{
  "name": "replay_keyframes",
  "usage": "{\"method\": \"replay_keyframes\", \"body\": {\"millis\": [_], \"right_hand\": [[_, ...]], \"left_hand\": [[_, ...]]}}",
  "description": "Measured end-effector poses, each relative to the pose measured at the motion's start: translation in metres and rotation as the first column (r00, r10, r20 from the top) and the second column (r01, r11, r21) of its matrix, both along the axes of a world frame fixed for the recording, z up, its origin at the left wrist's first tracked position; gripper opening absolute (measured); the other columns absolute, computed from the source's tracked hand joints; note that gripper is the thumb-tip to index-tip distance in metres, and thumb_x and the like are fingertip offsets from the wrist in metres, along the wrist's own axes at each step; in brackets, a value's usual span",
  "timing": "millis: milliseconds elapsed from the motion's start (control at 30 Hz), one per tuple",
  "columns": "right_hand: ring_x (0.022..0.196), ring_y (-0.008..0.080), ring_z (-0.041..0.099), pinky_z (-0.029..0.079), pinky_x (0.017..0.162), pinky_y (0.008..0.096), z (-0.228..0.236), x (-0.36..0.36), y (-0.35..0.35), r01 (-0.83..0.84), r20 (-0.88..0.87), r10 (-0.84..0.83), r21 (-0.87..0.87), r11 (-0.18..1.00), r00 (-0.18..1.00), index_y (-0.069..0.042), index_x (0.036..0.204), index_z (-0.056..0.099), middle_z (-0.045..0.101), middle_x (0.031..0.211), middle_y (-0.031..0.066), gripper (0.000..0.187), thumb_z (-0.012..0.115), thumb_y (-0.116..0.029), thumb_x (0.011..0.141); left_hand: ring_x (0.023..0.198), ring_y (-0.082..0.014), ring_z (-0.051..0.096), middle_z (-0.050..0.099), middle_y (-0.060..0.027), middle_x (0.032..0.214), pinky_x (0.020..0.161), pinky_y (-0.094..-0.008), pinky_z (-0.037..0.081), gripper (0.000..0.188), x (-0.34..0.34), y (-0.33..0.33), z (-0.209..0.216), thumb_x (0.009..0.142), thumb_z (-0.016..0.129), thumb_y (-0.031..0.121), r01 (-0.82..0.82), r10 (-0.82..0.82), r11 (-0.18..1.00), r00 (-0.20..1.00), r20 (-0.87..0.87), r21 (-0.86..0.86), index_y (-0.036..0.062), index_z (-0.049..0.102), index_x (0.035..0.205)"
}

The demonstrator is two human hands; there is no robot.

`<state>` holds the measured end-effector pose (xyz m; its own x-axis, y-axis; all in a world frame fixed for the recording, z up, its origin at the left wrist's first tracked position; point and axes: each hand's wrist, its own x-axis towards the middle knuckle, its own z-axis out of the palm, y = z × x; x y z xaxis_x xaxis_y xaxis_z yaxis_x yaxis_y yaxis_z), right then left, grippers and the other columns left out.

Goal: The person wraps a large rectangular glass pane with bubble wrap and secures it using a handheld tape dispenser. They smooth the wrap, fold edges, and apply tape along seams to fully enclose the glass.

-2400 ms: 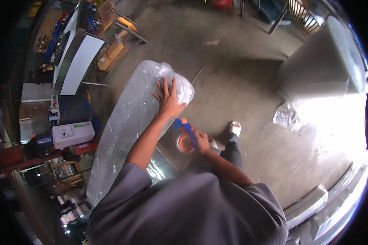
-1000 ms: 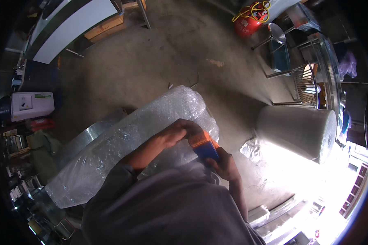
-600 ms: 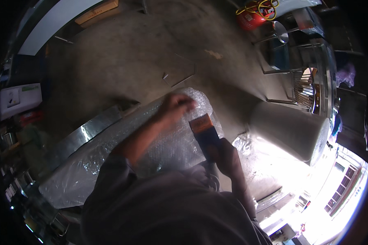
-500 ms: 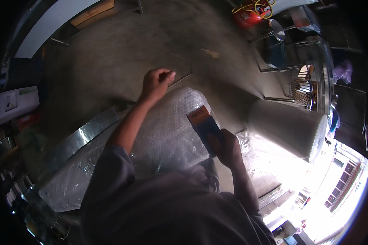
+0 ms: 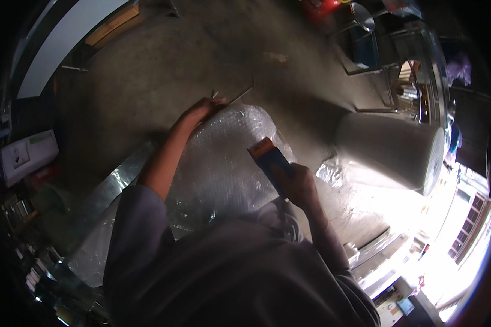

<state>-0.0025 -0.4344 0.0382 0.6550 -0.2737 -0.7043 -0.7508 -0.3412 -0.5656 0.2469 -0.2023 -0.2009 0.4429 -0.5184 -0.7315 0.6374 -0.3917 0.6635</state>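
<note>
A large bundle in clear bubble wrap (image 5: 223,158) lies in front of me, its near end against my body. My left hand (image 5: 201,110) rests at its far left edge, with the fingers bent over that side and partly hidden. Beside those fingers a thin bent metal rod (image 5: 243,93) shows against the floor. Over the bundle's right side, my right hand (image 5: 300,185) is closed round a flat blue holder with an orange end (image 5: 270,161); the orange end points away from me, and its exact kind is unclear.
A big roll of bubble wrap (image 5: 390,147) lies on the floor at right, near metal racks (image 5: 376,71). A shiny metal panel (image 5: 123,175) runs along the left. A white box (image 5: 30,155) stands farther left. Bright light floods the lower right.
My left hand has come down from above the bundle's far end to its left edge. My right hand stays closed on the blue holder, almost in place. The view has shifted slightly.
</note>
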Motion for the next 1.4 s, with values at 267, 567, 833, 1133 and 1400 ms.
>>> {"method": "replay_keyframes", "body": {"millis": [267,567,833,1133,1400], "right_hand": [[0.069,0.0288,0.073,0.054,0.063,0.0403,-0.016,-0.142,-0.045,0.015,0.19,-0.012,-0.017,1.0,0.982,0.005,0.091,0.07,0.069,0.071,0.0209,0.05,0.072,-0.045,0.092],[0.076,0.0341,0.074,0.056,0.074,0.0402,-0.115,-0.217,-0.108,-0.025,0.322,-0.048,0.219,0.975,0.946,0.001,0.112,0.07,0.072,0.082,0.0224,0.051,0.073,-0.045,0.092],[0.098,0.036,0.073,0.057,0.089,0.0417,-0.281,-0.208,-0.128,-0.308,0.5,0.09,0.373,0.875,0.861,-0.006,0.127,0.068,0.074,0.101,0.0214,0.054,0.072,-0.046,0.092],[0.094,0.0437,0.067,0.055,0.082,0.0483,-0.414,-0.134,-0.112,-0.557,0.939,0.035,0.172,0.813,0.341,0.001,0.11,0.064,0.068,0.1,0.026,0.06,0.076,-0.052,0.084],[0.102,0.0402,0.063,0.05,0.095,0.044,-0.461,-0.026,-0.084,-0.77,0.992,-0.021,-0.081,0.633,-0.122,0.001,0.103,0.062,0.064,0.095,0.0189,0.067,0.085,-0.049,0.064]], "left_hand": [[0.145,-0.0392,0.039,0.043,-0.0225,0.155,0.119,-0.057,0.026,0.071,-0.129,-0.062,0.129,0.101,0.052,0.056,-0.219,-0.579,0.746,0.254,0.775,0.629,0.0103,0.042,0.154],[0.15,-0.0395,0.026,0.029,-0.0192,0.163,0.12,-0.0586,0.018,0.077,-0.145,-0.067,0.099,0.101,0.05,0.058,-0.252,-0.67,0.678,0.173,0.721,0.691,0.012,0.03,0.159],[0.15,-0.0416,0.023,0.026,-0.0201,0.164,0.12,-0.0572,0.016,0.075,-0.133,-0.062,0.094,0.104,0.042,0.055,-0.198,-0.735,0.584,0.284,0.616,0.787,0.0128,0.022,0.163],[0.145,-0.0426,0.031,0.033,-0.0239,0.158,0.12,-0.0536,0.02,0.071,-0.131,-0.058,0.093,0.103,0.037,0.048,-0.219,-0.707,0.652,0.171,0.687,0.726,0.0063,0.028,0.16],[0.146,-0.0373,0.031,0.039,-0.0235,0.154,0.121,-0.0481,0.02,0.092,-0.143,-0.062,0.088,0.1,0.03,0.068,-0.275,-0.652,0.682,0.19,0.734,0.678,-0.0037,0.027,0.158]]}}
